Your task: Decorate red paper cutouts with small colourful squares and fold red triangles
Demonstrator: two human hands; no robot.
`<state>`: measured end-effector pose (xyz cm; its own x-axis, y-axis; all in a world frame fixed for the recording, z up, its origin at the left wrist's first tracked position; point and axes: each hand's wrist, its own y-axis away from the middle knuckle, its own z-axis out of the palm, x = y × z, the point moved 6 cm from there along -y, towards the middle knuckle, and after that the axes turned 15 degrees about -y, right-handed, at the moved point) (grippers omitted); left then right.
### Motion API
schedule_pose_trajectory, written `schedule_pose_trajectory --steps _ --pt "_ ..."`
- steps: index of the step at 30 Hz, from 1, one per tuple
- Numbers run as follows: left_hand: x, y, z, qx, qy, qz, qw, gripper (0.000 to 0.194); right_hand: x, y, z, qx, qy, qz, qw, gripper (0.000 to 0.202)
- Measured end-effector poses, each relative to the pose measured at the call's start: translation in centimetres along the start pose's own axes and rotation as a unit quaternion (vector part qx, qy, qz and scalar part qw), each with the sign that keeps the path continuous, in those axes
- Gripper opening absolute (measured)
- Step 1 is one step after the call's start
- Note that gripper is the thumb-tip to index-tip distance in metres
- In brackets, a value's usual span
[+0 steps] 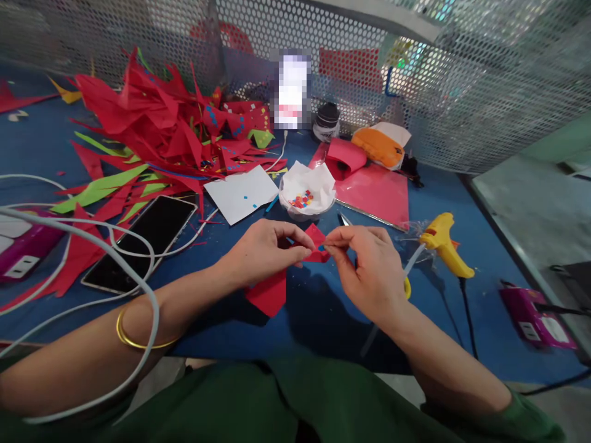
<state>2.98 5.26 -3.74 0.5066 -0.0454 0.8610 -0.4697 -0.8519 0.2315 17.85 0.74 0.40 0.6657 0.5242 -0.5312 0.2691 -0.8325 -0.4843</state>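
My left hand (270, 247) pinches a folded piece of red paper (316, 237) between thumb and fingers. Part of the red paper (270, 294) shows below that hand, above the blue table. My right hand (367, 261) is closed in a pinch at the paper's right edge, beside a small blue bit (322, 248); whether its fingertips hold the bit or the paper is too small to tell. Just beyond the hands stands a bowl lined with white paper (307, 209), with small red, yellow and blue pieces in it.
Red and green paper scraps (152, 123) are heaped at the back left. A black phone (143, 243) and white cables (152, 295) lie left. A white card (242, 194) sits left of the bowl. To the right are a yellow glue gun (446, 243) and a purple power strip (535, 317).
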Motion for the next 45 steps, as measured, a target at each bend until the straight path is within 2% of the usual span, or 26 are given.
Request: schedule_pose_trajectory --steps 10,13,16,19,23,27,33,38,43,45 --pt "0.0 0.1 0.0 0.013 -0.022 0.032 0.999 0.014 -0.1 0.3 1.0 -0.02 -0.021 0.03 0.999 0.004" --pt "0.2 0.1 -0.1 0.026 -0.015 0.042 0.999 0.013 0.1 0.3 0.8 -0.021 -0.035 0.046 0.998 0.006" --pt "0.4 0.2 -0.2 0.04 -0.009 0.04 0.998 0.014 0.4 0.2 0.0 0.007 -0.077 0.063 0.995 0.008" --pt "0.4 0.2 -0.2 0.041 -0.007 0.035 0.999 0.014 1.3 0.0 -0.4 0.037 -0.142 0.106 0.983 0.004" --pt "0.4 0.3 -0.1 0.038 -0.008 0.033 0.999 0.015 2.1 0.1 0.7 0.022 -0.211 0.171 0.962 0.002" --pt "0.5 0.3 -0.1 0.038 -0.014 0.033 0.999 0.015 2.2 0.2 1.3 0.006 -0.253 0.198 0.947 0.008" --pt "0.4 0.2 0.0 0.028 0.003 0.038 0.999 0.013 3.3 0.1 0.8 -0.002 -0.309 0.24 0.92 0.007" --pt "0.2 0.1 0.2 0.016 -0.002 0.045 0.999 0.01 3.9 0.2 1.1 -0.002 -0.319 0.268 0.909 0.009" --pt "-0.4 0.0 0.1 0.036 0.054 -0.002 0.998 0.028 3.4 0.3 1.3 0.009 -0.308 0.269 0.913 0.009" --pt "-0.5 -0.1 0.3 0.021 0.065 -0.016 0.998 0.031 3.1 0.3 1.3 0.01 -0.298 0.265 0.917 0.009"
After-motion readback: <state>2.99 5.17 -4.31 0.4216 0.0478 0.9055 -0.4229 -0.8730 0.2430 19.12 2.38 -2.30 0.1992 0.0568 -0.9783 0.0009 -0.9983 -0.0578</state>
